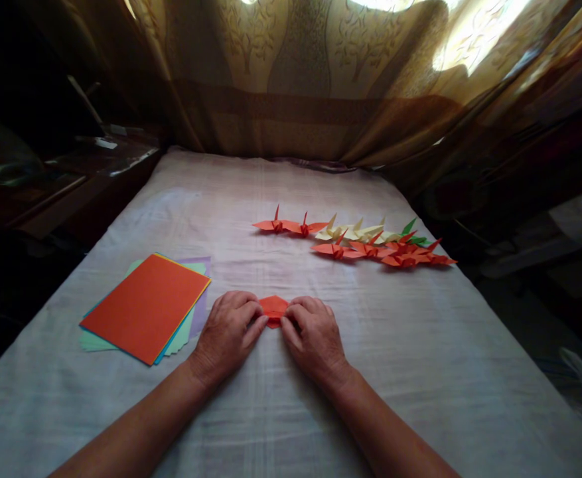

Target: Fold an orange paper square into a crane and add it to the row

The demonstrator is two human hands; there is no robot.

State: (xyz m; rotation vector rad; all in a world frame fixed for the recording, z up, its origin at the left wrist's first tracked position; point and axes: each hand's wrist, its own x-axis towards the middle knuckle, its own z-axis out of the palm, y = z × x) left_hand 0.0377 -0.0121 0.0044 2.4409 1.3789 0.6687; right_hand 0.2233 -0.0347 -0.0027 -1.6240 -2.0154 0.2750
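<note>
Left hand (233, 325) and right hand (315, 332) each pinched one end of a small folded orange-red paper (275, 307), which sat between them over the white cloth (271, 411); left of them lay a stack of coloured sheets (146, 309), orange on top. Farther off, folded paper birds (371, 250) stood clustered; most were orange-red, others cream and green.

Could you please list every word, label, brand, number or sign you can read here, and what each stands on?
No text can be read in this picture.
The folded orange paper, the paper stack and the paper cranes show no lettering.
The curtain bears tree patterns, not words.
The small pale piece at left is too blurred to judge.
</note>
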